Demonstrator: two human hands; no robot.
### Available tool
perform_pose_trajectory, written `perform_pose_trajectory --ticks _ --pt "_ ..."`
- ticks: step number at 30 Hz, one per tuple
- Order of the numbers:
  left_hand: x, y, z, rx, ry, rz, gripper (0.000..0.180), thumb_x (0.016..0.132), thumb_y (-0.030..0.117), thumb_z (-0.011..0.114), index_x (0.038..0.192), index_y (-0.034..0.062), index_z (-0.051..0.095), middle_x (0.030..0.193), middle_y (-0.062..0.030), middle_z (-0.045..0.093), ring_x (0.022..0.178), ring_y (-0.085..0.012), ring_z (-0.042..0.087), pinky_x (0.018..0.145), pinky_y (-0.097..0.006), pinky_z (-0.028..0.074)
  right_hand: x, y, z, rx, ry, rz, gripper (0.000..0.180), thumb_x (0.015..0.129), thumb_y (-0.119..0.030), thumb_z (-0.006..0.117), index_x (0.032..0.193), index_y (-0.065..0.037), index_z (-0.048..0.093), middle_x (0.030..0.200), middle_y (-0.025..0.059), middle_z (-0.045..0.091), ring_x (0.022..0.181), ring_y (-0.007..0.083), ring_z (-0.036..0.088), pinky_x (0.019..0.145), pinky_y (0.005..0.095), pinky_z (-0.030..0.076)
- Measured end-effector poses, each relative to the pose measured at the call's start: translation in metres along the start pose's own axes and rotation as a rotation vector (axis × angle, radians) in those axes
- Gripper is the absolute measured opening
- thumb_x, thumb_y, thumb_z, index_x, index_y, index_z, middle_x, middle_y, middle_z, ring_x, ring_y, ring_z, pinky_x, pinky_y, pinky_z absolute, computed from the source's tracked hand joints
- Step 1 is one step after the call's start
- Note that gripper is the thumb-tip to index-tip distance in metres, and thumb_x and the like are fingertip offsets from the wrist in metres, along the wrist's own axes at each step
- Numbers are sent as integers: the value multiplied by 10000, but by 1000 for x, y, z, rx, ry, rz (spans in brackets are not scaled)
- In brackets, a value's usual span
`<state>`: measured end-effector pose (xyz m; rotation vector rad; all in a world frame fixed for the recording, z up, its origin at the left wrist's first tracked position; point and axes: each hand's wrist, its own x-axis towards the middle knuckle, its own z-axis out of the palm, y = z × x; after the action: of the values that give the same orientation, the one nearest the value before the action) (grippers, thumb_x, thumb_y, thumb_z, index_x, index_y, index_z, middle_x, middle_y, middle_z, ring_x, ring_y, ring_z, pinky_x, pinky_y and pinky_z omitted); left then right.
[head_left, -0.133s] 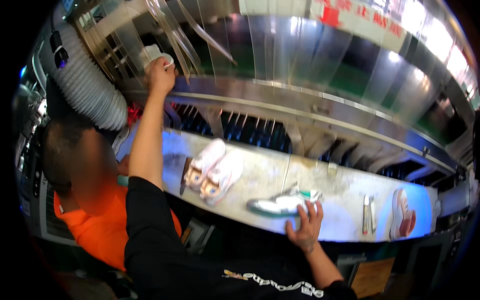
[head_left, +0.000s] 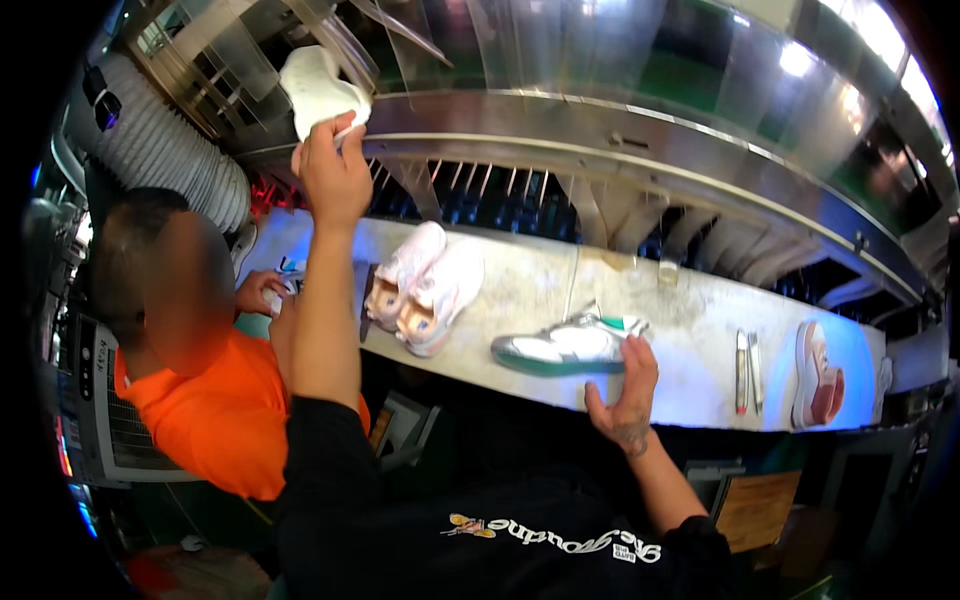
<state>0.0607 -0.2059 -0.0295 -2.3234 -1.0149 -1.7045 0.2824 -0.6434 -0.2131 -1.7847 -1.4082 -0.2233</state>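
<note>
1. Filling the nearest space, a black short-sleeved shirt (head_left: 420, 540) with pale lettering covers the wearer's chest; to its right, below the counter, stands a brown wooden panel (head_left: 757, 508).

2. Reaching from the lower right, the right hand (head_left: 628, 395) is spread, its thumb standing apart from the fingers. Its fingertips are at the heel end of a silver-white sneaker with a dark green sole (head_left: 560, 348); whether they touch it I cannot tell. That sneaker rests on the long, pale, scuffed counter (head_left: 520, 270), sole toward the wearer and toe pointing left.

3. Right of this hand, two slim, pale, pen-like sticks (head_left: 741, 375) lie side by side. Beyond them, at the counter's right end, a white and pink shoe (head_left: 808, 375) sits in blue light.

4. Left of the silver-white sneaker, a pair of pale pink shoes (head_left: 447, 290) sits close together, tan insoles showing.

5. At the left, a co-worker in a bright orange top (head_left: 225, 425) has a small white item between the fingers, partly hidden.

6. Stretched farther out, the left hand (head_left: 335, 178) pinches the lower end of a white, shoe-shaped piece (head_left: 318, 88), raised before the clear plastic strips (head_left: 480, 50) of a steel machine housing (head_left: 640, 165).

7. Behind the co-worker hangs a thick, grey, ribbed hose (head_left: 165, 145).
</note>
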Motion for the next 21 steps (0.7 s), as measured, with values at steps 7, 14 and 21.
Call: perform_pose_trajectory --ticks 7,14,21 --pt "-157 225 -108 -978 -82 -304 125 1071 -3 671 1167 -41 601 1206 -199 748 1164 -273 691 1279 -541 366 39 -62 -65 84 203 -294 1055 817 -426 943 1622 -3 406 1630 279 473 1524 517 448 1249 678 338" --pt "-233 253 -114 -1181 -616 -752 199 1087 87 705 1232 -10 608 1263 -167 741 1038 -195 702 990 -355 572 -15 -67 -122 236 -223 -54 642 808 -426 989 1230 -32 708 1022 138 738 802 303 744 754 410 608" --pt "-272 158 -69 -883 -802 -1243 474 1054 59 729 1463 22 491 1180 -103 676 782 -170 700 622 -294 597 -64 -56 -112 747 77 353 351 1005 -209 794 1235 31 683 1034 129 750 906 196 730 810 347 591"
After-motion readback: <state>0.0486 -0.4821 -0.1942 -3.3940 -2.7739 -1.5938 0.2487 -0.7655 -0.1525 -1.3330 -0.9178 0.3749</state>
